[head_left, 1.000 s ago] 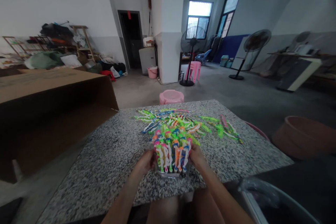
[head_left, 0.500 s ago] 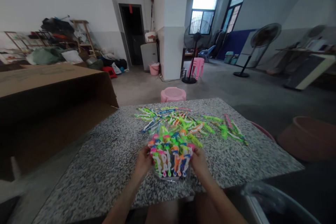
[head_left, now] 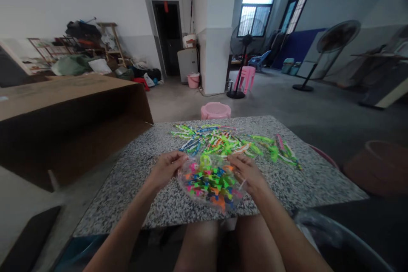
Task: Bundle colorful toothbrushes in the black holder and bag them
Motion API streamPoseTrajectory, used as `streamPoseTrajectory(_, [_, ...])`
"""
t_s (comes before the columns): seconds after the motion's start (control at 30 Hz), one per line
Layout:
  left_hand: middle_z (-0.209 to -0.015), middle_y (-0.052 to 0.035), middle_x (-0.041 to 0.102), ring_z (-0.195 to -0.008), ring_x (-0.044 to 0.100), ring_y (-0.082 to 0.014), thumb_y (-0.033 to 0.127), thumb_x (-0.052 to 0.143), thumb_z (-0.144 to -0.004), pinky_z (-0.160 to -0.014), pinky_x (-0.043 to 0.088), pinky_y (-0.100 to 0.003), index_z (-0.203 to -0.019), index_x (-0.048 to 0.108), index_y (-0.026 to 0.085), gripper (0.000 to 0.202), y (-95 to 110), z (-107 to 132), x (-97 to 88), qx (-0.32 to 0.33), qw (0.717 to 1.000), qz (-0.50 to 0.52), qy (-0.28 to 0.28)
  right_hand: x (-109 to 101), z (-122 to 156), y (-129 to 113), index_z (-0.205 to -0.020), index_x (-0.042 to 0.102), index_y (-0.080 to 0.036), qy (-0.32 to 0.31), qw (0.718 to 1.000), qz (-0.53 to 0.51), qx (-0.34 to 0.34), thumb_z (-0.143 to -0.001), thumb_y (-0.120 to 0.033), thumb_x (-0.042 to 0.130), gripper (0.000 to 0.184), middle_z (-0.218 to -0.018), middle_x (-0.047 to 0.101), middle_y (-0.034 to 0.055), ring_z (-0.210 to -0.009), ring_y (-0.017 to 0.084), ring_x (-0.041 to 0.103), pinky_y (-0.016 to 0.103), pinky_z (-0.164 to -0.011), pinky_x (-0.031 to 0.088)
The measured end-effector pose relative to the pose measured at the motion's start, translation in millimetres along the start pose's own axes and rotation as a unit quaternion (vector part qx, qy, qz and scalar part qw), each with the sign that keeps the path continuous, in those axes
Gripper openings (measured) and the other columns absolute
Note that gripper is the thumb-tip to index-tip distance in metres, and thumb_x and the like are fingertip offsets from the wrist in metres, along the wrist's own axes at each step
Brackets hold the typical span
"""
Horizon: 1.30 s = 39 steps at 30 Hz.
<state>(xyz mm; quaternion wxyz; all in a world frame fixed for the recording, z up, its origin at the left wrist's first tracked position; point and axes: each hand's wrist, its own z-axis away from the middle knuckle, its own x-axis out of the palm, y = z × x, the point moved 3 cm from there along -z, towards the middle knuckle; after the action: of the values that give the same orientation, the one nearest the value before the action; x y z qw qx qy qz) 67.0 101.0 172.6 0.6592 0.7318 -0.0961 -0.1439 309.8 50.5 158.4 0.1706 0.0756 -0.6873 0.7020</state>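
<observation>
A clear plastic bag stuffed with bright neon plastic toys hangs over the near edge of the speckled granite table. My left hand pinches the bag's top left edge. At the top right edge my right hand grips the same bag. Both hands are closed on the plastic. Just beyond the bag, a loose heap of the same neon toys is spread across the table's middle and right.
A big open cardboard box stands left of the table. A pink stool sits behind the table. A brown basin is at the right, a grey tub at the lower right. Standing fans and a pillar are farther back.
The bundle of toys stood upright between my hands; now it lies tilted flat in the bag, with both hands moved up to the bag's top edge. The view has shifted right.
</observation>
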Motion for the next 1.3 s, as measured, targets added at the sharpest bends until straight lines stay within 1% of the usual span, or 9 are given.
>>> streamPoseTrajectory(0.23, [-0.046, 0.008, 0.042, -0.038, 0.036, -0.005, 0.042, 0.061, -0.079, -0.039, 0.031, -0.016, -0.076, 0.059, 0.016, 0.026, 53.7, 19.5, -15.3, 0.086, 0.994, -0.055, 0.041, 41.5, 12.3, -37.6, -0.06, 0.053, -0.019, -0.037, 0.998, 0.025, -0.047, -0.051, -0.052, 0.083, 0.046, -0.034, 0.036, -0.0122, -0.026, 0.001, 0.021, 0.018, -0.027, 0.011])
streamPoseTrajectory(0.33, [-0.064, 0.0024, 0.06, -0.047, 0.047, -0.0064, 0.034, 0.06, -0.083, -0.047, 0.04, -0.018, -0.092, 0.063, 0.016, 0.02, 90.8, 65.2, -12.5, 0.18, 0.972, -0.144, 0.041, 83.4, 40.5, -50.7, -0.067, 0.054, -0.019, -0.138, 0.978, 0.131, -0.086, -0.069, -0.054, 0.073, 0.039, -0.039, 0.042, -0.0099, -0.028, 0.004, 0.029, 0.017, -0.028, 0.019])
streamPoseTrajectory(0.43, [-0.09, -0.0039, 0.07, -0.072, 0.06, -0.011, 0.026, 0.061, -0.084, -0.07, 0.048, -0.022, -0.099, 0.067, 0.017, 0.018, 117.6, 124.4, -2.4, 0.233, 0.931, -0.281, 0.014, 133.4, 86.0, -55.7, -0.071, 0.057, -0.021, -0.257, 0.922, 0.252, -0.143, -0.082, -0.05, 0.063, 0.032, -0.044, 0.048, -0.0064, -0.034, 0.008, 0.041, 0.019, -0.034, 0.033])
streamPoseTrajectory(0.5, [-0.098, -0.0057, 0.069, -0.086, 0.063, -0.0132, 0.024, 0.058, -0.087, -0.081, 0.047, -0.023, -0.106, 0.067, 0.017, 0.022, 123.8, 157.1, -9.0, 0.234, 0.914, -0.325, 0.061, 161.1, 108.5, -55.3, -0.072, 0.059, -0.022, -0.272, 0.903, 0.279, -0.178, -0.083, -0.048, 0.063, 0.028, -0.047, 0.05, -0.0046, -0.037, 0.009, 0.044, 0.02, -0.036, 0.034])
streamPoseTrajectory(0.67, [-0.076, -0.0005, 0.065, -0.067, 0.061, -0.0094, 0.027, 0.057, -0.089, -0.065, 0.048, -0.019, -0.111, 0.066, 0.017, 0.025, 103.1, 230.5, -56.0, 0.139, 0.93, -0.29, 0.175, 216.9, 124.1, -11.9, -0.073, 0.061, -0.021, -0.303, 0.905, 0.267, -0.136, -0.08, -0.048, 0.067, 0.029, -0.046, 0.047, -0.005, -0.035, 0.007, 0.039, 0.018, -0.033, 0.026])
streamPoseTrajectory(0.87, [-0.059, 0.0079, 0.046, -0.041, 0.043, -0.0033, 0.03, 0.054, -0.09, -0.04, 0.036, -0.015, -0.118, 0.059, 0.015, 0.032, 76.0, 295.7, -98.0, 0.069, 0.949, -0.154, 0.268, 240.6, 118.1, 45.1, -0.074, 0.061, -0.017, -0.338, 0.926, 0.168, -0.008, -0.067, -0.052, 0.074, 0.038, -0.041, 0.042, -0.009, -0.03, 0.005, 0.031, 0.018, -0.029, 0.019])
streamPoseTrajectory(1.03, [-0.066, 0.0078, 0.046, -0.047, 0.041, -0.0035, 0.026, 0.058, -0.087, -0.044, 0.035, -0.016, -0.127, 0.052, 0.017, 0.042, 70.8, 320.0, -111.4, 0.089, 0.93, -0.223, 0.278, 271.8, 153.2, 49.4, -0.075, 0.059, -0.018, -0.427, 0.877, 0.208, -0.071, -0.08, -0.048, 0.064, 0.031, -0.043, 0.044, -0.0085, -0.032, 0.006, 0.037, 0.018, -0.032, 0.026])
streamPoseTrajectory(1.17, [-0.064, 0.0037, 0.047, -0.057, 0.045, -0.0059, 0.025, 0.054, -0.09, -0.053, 0.036, -0.018, -0.078, 0.067, 0.014, 0.02, 70.6, 332.5, -105.9, 0.089, 0.887, -0.395, 0.223, 300.4, 198.3, 47.9, -0.078, 0.06, -0.018, -0.543, 0.778, 0.253, -0.189, -0.089, -0.038, 0.054, 0.023, -0.054, 0.053, -0.0054, -0.043, 0.007, 0.05, 0.018, -0.045, 0.04])
streamPoseTrajectory(1.3, [-0.071, 0.0006, 0.053, -0.059, 0.051, -0.0067, 0.026, 0.05, -0.092, -0.054, 0.038, -0.018, -0.083, 0.069, 0.015, 0.023, 69.0, 384.4, -117.2, 0.098, 0.843, -0.382, 0.366, 299.2, 203.2, 51.0, -0.103, 0.057, -0.022, -0.522, 0.799, 0.221, -0.203, -0.087, -0.04, 0.059, 0.025, -0.079, 0.065, -0.001, -0.056, 0.01, 0.06, 0.022, -0.053, 0.05])
